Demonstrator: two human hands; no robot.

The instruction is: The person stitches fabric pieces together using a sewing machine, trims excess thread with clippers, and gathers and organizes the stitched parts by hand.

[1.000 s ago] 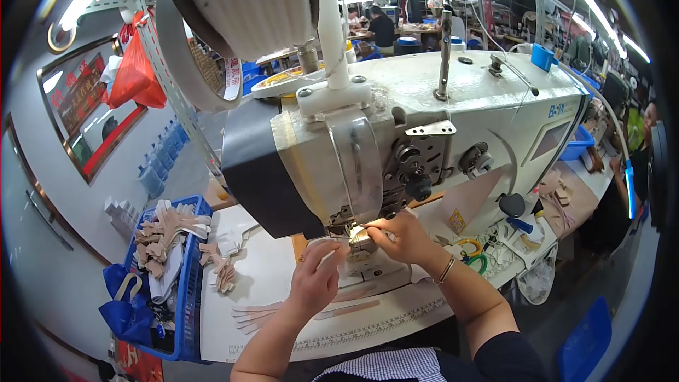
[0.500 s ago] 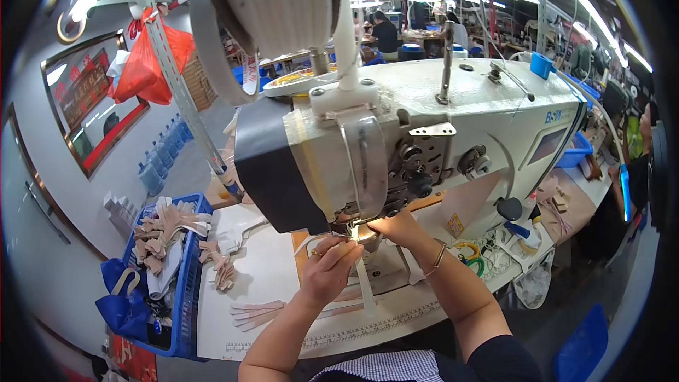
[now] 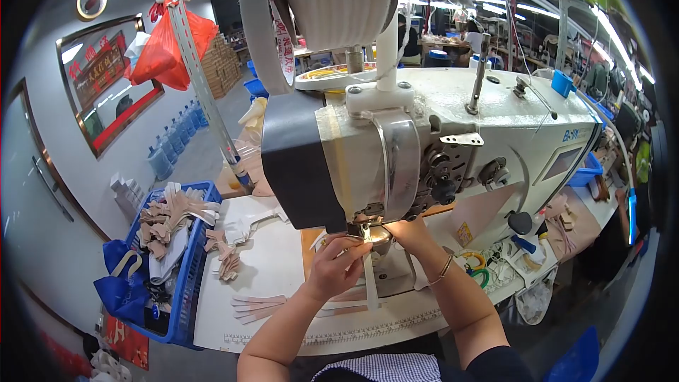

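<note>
A sewing machine (image 3: 311, 163) fills the middle of the view, its lit needle area (image 3: 367, 232) at hand height. Just left of the needle, my left hand (image 3: 337, 263) is closed, thumb and fingers pinching a small pale fabric piece (image 3: 319, 240), mostly hidden. A narrow white strip (image 3: 371, 281) hangs down beside those fingertips. My right hand (image 3: 412, 235) reaches in from the right behind the needle; its fingers are largely hidden by the machine. Several pale strips (image 3: 258, 306) lie fanned out on the white tabletop (image 3: 276, 267), left of my left forearm.
A blue basket (image 3: 189, 290) of cut fabric pieces (image 3: 168, 219) stands at the left, with more pieces (image 3: 228, 255) beside it. A ruler tape (image 3: 339, 332) runs along the front edge. Coiled cords (image 3: 481, 269) lie right of my right wrist. A large white roll (image 3: 332, 0) sits above.
The camera view has shifted, so the machine appears farther right. Both hands remain at the needle, and the white strip still hangs there.
</note>
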